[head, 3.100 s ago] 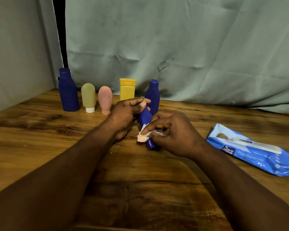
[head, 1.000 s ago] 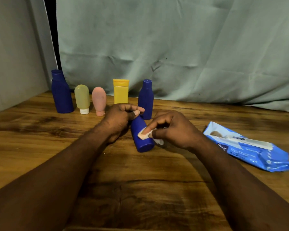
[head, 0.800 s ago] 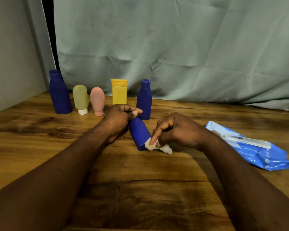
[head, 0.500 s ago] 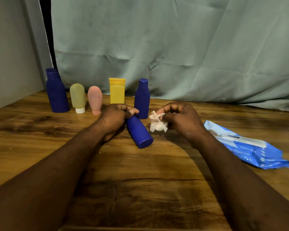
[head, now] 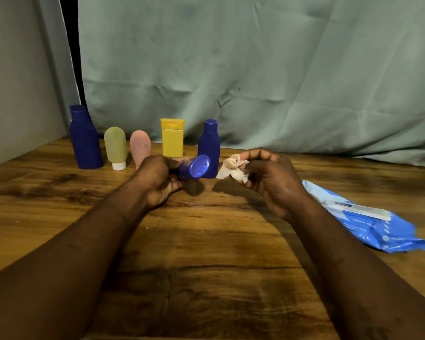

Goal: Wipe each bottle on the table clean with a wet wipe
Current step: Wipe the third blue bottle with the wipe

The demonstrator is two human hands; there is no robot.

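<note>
While the left hand [head: 157, 179] gripped a small blue plastic bottle [head: 194, 166] above the wooden counter [head: 206, 241], the right hand [head: 270, 177] pinched a crumpled white wet wipe [head: 232, 168] beside it.

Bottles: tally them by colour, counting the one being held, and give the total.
Blue: 3, the tall blue bottle, the small blue bottle and the held blue bottle in the left hand
Green: 1, the green bottle
Pink: 1, the pink bottle
Yellow: 1, the yellow bottle
Total: 6
</note>
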